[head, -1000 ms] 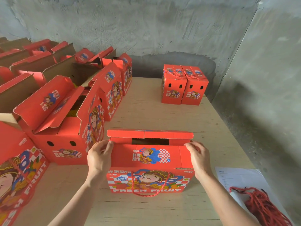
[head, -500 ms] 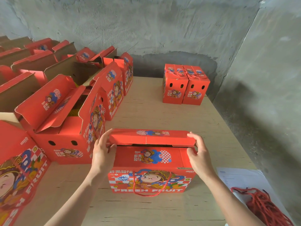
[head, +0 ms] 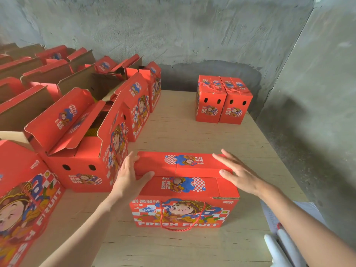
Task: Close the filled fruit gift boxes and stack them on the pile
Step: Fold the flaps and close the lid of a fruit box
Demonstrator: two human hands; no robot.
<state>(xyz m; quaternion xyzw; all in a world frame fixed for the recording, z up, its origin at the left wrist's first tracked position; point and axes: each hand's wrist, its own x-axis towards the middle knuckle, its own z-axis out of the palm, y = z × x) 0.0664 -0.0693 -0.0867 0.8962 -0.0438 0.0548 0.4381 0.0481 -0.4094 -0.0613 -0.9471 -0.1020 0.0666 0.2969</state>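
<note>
- The fruit gift box [head: 183, 191] we are closing stands on the plywood table [head: 173, 132], on the near side of the pile [head: 223, 101] of two closed boxes and well apart from it.
- Its top flap [head: 183, 164] lies folded down across the opening, over the printed near flap.
- Our left hand [head: 131, 176] holds the flap's end farther from the pile, with curled fingers on top and the thumb against the flap's near edge.
- Our right hand [head: 238, 174] is released, with fingers straight and spread over the flap's end nearer the pile. We cannot tell whether it presses or only hovers.
- We judge the box to be corrugated card: stiff across its panels, weak at the folds, easy to dent at the corners.
- Filled with fruit, it is probably heavy for its size, and the fruit would bruise if it were dropped.
- The glossy print may slide under flat palms, so we would grip low on both short ends or underneath.
- The red rope handle [head: 183, 226] hangs on the face turned away from the pile. We would not trust it until the lid locks.
- The open boxes [head: 81, 143] wait to the left of the pile.
</note>
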